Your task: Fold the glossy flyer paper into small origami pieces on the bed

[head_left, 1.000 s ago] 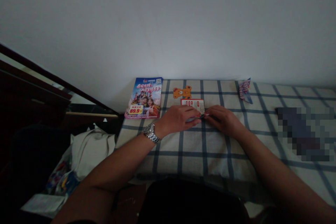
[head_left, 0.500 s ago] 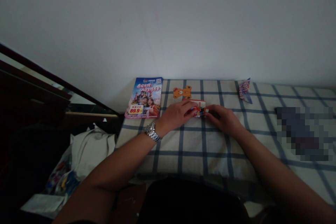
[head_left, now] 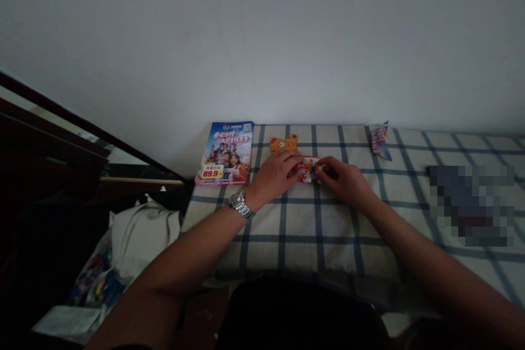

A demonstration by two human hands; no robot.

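A small folded colourful paper (head_left: 308, 170) lies on the checked tablecloth (head_left: 320, 224), held between both hands. My left hand (head_left: 276, 172), with a metal watch on its wrist, presses its fingers on the paper's left end. My right hand (head_left: 343, 179) pinches the paper's right end. An orange bear-shaped cutout (head_left: 284, 144) lies just beyond my left hand.
A colourful flyer (head_left: 226, 153) lies at the table's far left corner. A folded patterned paper piece (head_left: 380, 140) stands near the wall at the right. A blurred dark object (head_left: 471, 205) sits on the right. A white bag (head_left: 139, 232) and clutter lie left of the table.
The paper has been folded over away from me, from a wider red and white sheet to a smaller colourful strip. Both hands moved slightly toward the wall.
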